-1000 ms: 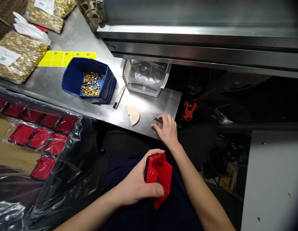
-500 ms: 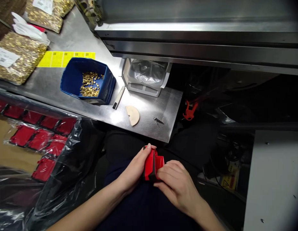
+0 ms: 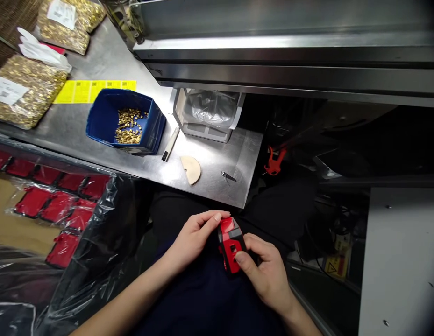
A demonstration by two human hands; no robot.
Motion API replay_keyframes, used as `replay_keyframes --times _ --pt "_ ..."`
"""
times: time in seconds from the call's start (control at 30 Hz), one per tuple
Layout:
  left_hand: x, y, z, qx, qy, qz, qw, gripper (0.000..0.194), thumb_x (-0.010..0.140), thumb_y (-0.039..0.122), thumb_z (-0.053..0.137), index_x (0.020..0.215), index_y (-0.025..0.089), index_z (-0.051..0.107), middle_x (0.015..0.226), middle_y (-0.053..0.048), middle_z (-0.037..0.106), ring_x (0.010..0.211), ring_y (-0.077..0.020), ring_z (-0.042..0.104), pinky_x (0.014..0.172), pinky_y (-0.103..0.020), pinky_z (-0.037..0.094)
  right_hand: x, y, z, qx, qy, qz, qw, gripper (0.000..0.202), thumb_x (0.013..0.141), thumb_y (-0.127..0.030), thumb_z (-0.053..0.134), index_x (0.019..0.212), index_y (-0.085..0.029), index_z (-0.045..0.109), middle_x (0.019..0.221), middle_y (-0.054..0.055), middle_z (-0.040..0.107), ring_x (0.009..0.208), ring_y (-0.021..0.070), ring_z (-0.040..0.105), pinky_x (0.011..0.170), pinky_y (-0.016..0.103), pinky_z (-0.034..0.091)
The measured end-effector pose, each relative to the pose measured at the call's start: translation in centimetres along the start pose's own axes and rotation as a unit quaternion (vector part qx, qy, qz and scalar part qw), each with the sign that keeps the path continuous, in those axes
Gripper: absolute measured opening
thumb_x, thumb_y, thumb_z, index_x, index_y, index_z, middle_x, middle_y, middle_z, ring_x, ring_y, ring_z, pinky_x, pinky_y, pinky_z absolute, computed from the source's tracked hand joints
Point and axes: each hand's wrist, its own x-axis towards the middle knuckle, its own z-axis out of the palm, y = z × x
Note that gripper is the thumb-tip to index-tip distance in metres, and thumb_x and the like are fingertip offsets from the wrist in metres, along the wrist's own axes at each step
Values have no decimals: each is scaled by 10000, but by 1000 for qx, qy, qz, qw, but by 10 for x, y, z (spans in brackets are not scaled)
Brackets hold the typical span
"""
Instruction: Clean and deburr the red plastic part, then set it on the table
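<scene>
Over my lap I hold a small red plastic part with black edges. My right hand grips its lower end, thumb pressed on its face. My left hand touches its top corner with the fingertips. On the steel table above lie small metal tweezers, a tan half-round piece and a white pen-like tool. A blue bin holds several small brass parts.
Bags of brass parts and a yellow label strip lie at the table's left. A white bin with a clear bag stands under a steel machine rail. Several red parts fill a plastic-lined box at left.
My right hand left the tweezers on the table and came down to the red part. The part has been turned between both hands and now shows a different face.
</scene>
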Motion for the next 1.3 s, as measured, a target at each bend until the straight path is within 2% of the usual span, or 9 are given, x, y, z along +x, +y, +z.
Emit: replay_keyframes --times 0.13,0.33,0.53,0.7,0.77,0.83,0.9,1.0,1.3 --pt "-5 6 -2 25 -6 25 999 303 988 451 620 1164 263 780 1386 -31 689 1344 -258 576 1189 -362 381 1 1 -1 -2 8 3 1000 321 999 -419 609 779 -201 696 780 14 641 761 178 561 716 320 397" --pt "-12 10 -5 17 -83 77 993 321 968 416 649 1246 292 749 1533 -48 562 1439 -303 481 1191 -431 406 2 4 2 -4 16 -2 1000 309 1003 -416 609 793 -202 681 784 13 634 758 175 554 710 316 400" --pt "-8 3 7 7 -26 108 994 251 998 367 605 1096 285 821 1286 -53 751 1401 -301 529 1262 -504 285 0 8 9 -50 27 -22 998 272 1014 -391 605 823 -213 680 801 17 644 774 182 560 717 316 408" --pt "-8 2 8 -20 -14 67 997 556 1086 474 326 1050 247 832 1321 -67 732 1450 -311 471 1267 -545 264 -6 12 10 -38 30 -3 999 281 1004 -413 626 807 -217 671 795 11 632 780 184 563 725 308 419" --pt "-10 0 5 -14 -34 77 996 541 1081 490 331 1110 251 816 1386 -59 694 1488 -308 417 1283 -535 232 -7 13 10 -31 31 -3 999 264 1001 -412 634 825 -220 676 794 8 627 778 182 562 720 305 419" --pt "-13 -2 2 14 -56 103 993 379 1015 470 548 1273 271 741 1523 -47 581 1525 -315 353 1295 -514 209 -8 14 10 -22 26 -11 999 248 1000 -412 640 845 -224 683 810 9 640 787 184 568 722 306 423" --pt "-16 -5 1 16 -60 117 991 582 910 420 732 1460 301 582 1647 -43 418 1544 -326 311 1296 -501 213 -7 14 9 -15 17 -29 999 243 1001 -426 642 866 -230 689 843 15 662 805 191 581 734 312 433" --pt "-21 -9 3 -38 -53 100 993 890 859 419 793 1606 322 319 1717 -60 258 1564 -321 270 1295 -485 227 -7 15 8 -9 9 -61 998 247 1009 -467 624 941 -247 712 905 29 691 841 208 602 756 329 453" --pt "-39 -10 12 53 -22 176 983 1093 817 409 818 1651 312 118 1677 -113 320 1527 -346 333 1274 -473 259 -11 23 4 -8 6 -141 990 212 1009 -446 623 925 -271 707 878 27 716 856 234 620 796 389 485"
